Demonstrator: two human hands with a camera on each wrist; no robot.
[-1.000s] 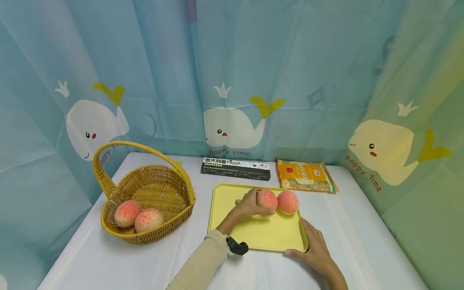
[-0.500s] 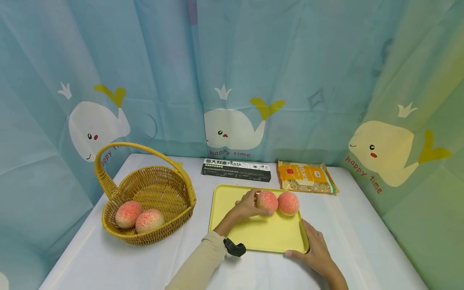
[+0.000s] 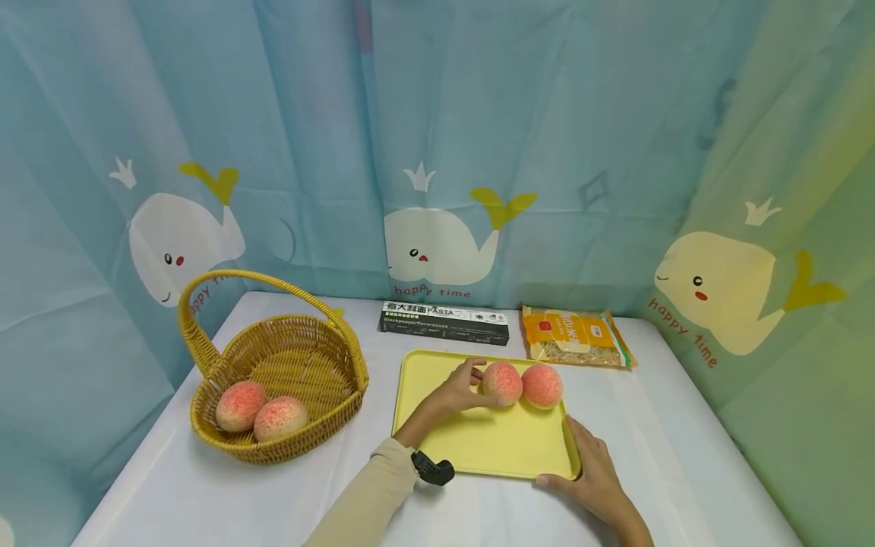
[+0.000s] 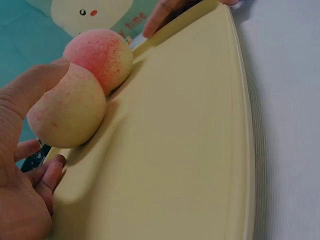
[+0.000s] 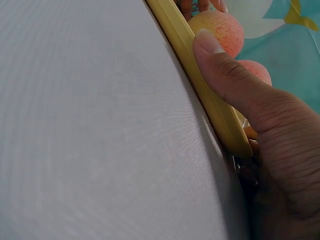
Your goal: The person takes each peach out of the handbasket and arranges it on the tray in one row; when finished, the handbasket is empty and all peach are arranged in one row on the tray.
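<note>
Two pink-speckled peaches sit side by side at the back right of a yellow tray [image 3: 506, 448]. My left hand [image 3: 454, 395] is at the left peach [image 3: 502, 383]; its thumb lies along the front of that peach, while the other fingers are spread loosely behind it, apart from its surface in the left wrist view. Just right of it is the right peach [image 3: 542, 386], close against the left one. At the tray's front right corner my right hand [image 3: 598, 475] grips the rim, thumb on the front edge [image 5: 215, 107] and fingers along the right side.
On the left stands a yellow wicker basket [image 3: 321, 425] with a tall handle, holding two more peaches [image 3: 241, 406]. A black and white pasta box [image 3: 444, 323] and an orange-labelled food packet [image 3: 577, 336] lie behind the tray, before a whale-print curtain [image 3: 581, 114].
My left hand has drawn slightly to the left, and its fingers have loosened from the left peach, which stays in place. The right hand keeps its hold on the tray corner.
</note>
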